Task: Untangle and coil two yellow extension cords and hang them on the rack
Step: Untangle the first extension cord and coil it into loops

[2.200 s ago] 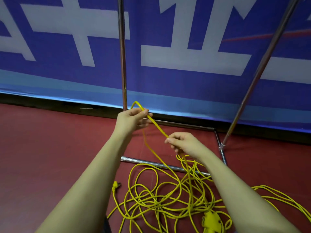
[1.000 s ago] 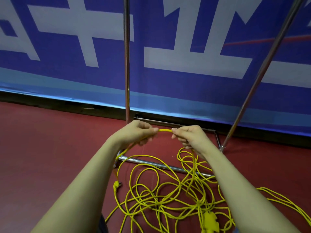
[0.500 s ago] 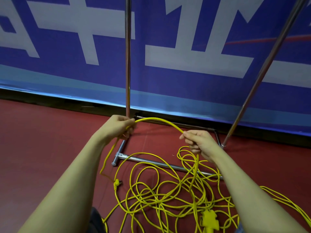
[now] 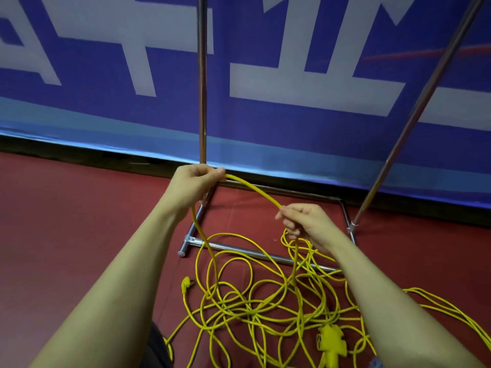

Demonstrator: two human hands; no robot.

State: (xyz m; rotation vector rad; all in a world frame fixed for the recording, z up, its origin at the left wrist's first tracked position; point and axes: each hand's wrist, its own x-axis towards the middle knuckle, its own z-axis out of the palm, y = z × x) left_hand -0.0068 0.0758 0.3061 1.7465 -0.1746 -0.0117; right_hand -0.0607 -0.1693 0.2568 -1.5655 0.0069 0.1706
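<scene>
Red floor (image 4: 66, 235) carries tangled yellow cords (image 4: 252, 301), a socket block (image 4: 330, 343) and the rack's chrome base (image 4: 255, 253)

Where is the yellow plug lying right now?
In the head view, the yellow plug lies on the red floor, left of the cord tangle, beside the left forearm.

I look down on a dark red floor (image 4: 66, 235), smooth and matte, running from the bottom edge up to the wall. Where the two meet, a black strip (image 4: 79, 152) runs along the floor's far edge. Above it hangs a blue banner (image 4: 265, 120) that fills the upper half of my view. Its lower border is a lighter blue band (image 4: 292, 158), and large white strokes (image 4: 305, 86) of lettering cross the darker blue, cut off at the top edge. A thin red line (image 4: 425, 53) crosses the banner near the upper right corner. The light is even and rather dim, with a faint sheen on the banner's lower border.
</scene>
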